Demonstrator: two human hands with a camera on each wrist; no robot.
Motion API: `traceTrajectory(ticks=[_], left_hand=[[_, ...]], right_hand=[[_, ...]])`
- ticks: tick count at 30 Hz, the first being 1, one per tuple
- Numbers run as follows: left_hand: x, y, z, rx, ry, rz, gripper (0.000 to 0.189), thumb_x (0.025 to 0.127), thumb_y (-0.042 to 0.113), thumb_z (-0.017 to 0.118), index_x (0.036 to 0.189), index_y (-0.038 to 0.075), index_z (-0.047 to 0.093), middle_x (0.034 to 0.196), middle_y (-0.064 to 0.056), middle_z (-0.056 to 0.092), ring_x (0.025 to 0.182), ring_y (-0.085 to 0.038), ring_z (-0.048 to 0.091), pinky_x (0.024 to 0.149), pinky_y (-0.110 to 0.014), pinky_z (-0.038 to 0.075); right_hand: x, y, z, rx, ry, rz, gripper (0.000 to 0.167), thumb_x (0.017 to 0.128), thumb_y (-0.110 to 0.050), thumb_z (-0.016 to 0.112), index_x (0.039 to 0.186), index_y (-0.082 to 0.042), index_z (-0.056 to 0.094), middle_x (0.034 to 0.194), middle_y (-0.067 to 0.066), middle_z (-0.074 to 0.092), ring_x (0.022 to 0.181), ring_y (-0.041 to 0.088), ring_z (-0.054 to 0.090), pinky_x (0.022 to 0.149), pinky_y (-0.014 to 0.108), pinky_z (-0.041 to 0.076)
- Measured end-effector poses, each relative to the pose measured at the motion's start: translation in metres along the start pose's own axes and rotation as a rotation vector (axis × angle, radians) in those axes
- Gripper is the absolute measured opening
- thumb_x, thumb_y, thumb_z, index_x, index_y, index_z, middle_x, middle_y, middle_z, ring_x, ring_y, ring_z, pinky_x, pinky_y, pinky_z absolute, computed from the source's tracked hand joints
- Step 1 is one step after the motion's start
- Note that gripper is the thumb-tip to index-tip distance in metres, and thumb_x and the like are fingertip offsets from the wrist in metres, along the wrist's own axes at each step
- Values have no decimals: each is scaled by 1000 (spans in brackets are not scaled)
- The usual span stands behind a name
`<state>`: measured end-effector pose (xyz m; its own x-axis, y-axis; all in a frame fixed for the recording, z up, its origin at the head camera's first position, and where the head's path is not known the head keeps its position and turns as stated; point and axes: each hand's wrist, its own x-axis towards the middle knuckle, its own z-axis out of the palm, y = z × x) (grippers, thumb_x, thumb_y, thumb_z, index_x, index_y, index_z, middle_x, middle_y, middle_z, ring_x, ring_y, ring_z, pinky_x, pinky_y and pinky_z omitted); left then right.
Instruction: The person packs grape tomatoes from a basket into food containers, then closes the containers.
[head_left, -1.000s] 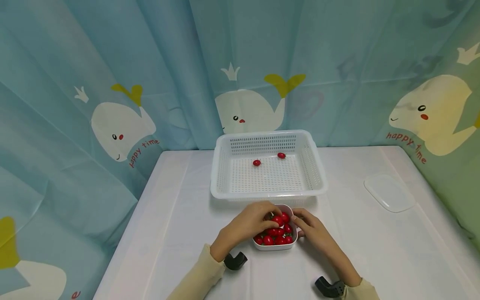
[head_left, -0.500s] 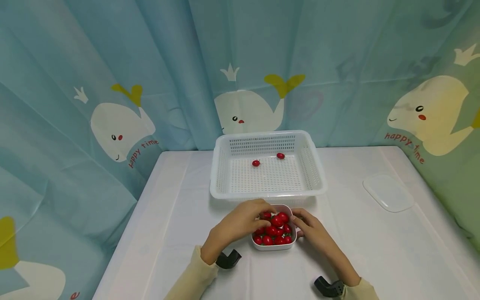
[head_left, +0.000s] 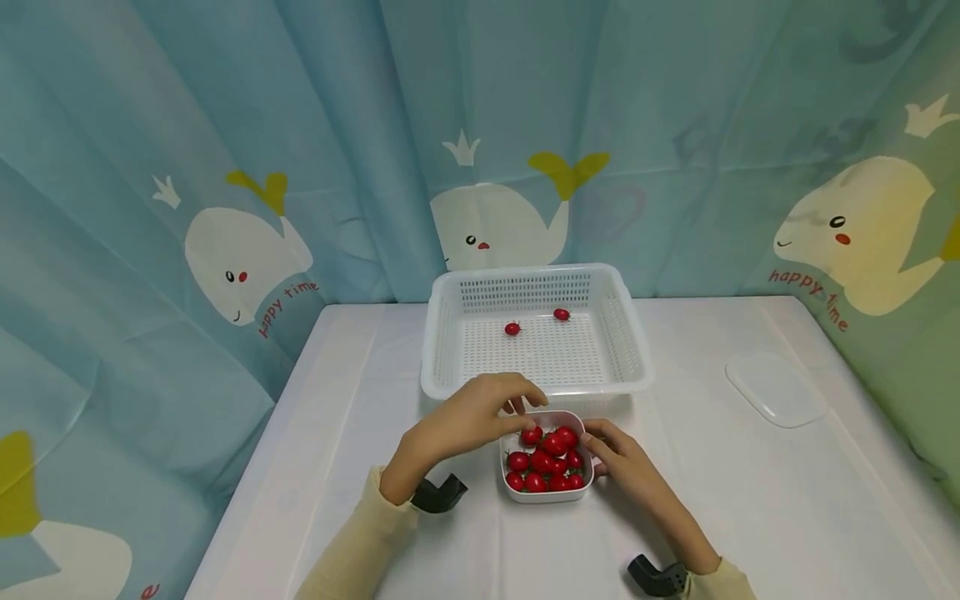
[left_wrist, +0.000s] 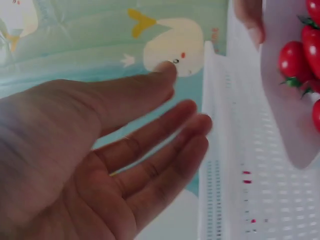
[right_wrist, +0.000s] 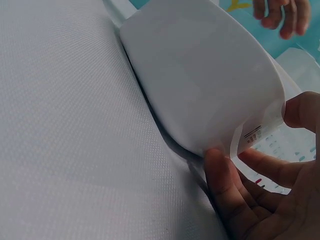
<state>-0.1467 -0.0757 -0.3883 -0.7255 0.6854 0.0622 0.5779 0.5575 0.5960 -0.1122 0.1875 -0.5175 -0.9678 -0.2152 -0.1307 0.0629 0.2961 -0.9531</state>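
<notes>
A small white container filled with red cherry tomatoes stands on the table in front of the basket. My left hand hovers over its far left corner in the head view. Nothing lies between its fingers, which stretch out loosely in the left wrist view. With my right hand I hold the container's right side. In the right wrist view the thumb is at the rim and the other fingers press on the outer wall, near a printed label.
Behind the container stands a white perforated basket with two cherry tomatoes on its floor. A clear lid lies on the white-covered table at the right. A blue curtain with whales hangs behind the table.
My left hand has lifted out of the container and drawn back to the left, uncovering more of the tomatoes. The right hand stays at the container's side.
</notes>
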Motion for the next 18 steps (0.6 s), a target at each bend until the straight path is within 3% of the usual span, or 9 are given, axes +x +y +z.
traceTrajectory(ticks=[6, 10, 18], left_hand=[[15, -8, -27, -65, -11, 20, 28, 96, 15, 76, 124, 15, 72, 119, 2, 75, 98, -9, 68, 89, -25, 59], [27, -17, -42, -58, 4, 16, 25, 96, 13, 75, 121, 13, 73, 117, 0, 75, 99, -12, 70, 88, -23, 58], [53, -30, -62, -5, 26, -42, 23, 97, 12, 74, 121, 11, 73, 114, -8, 76, 101, -18, 71, 87, -27, 60]], right_hand=[[0, 0, 0, 28, -14, -20, 39, 107, -23, 56, 139, -1, 58, 131, 23, 63, 103, 9, 58, 73, 24, 58], [0, 0, 0, 19, -18, -29, 39, 107, -23, 56, 138, -1, 58, 131, 22, 64, 101, 5, 59, 73, 24, 59], [-2, -2, -1, 6, -10, -10, 38, 107, -24, 56, 138, -2, 59, 131, 21, 65, 103, 9, 58, 74, 24, 58]])
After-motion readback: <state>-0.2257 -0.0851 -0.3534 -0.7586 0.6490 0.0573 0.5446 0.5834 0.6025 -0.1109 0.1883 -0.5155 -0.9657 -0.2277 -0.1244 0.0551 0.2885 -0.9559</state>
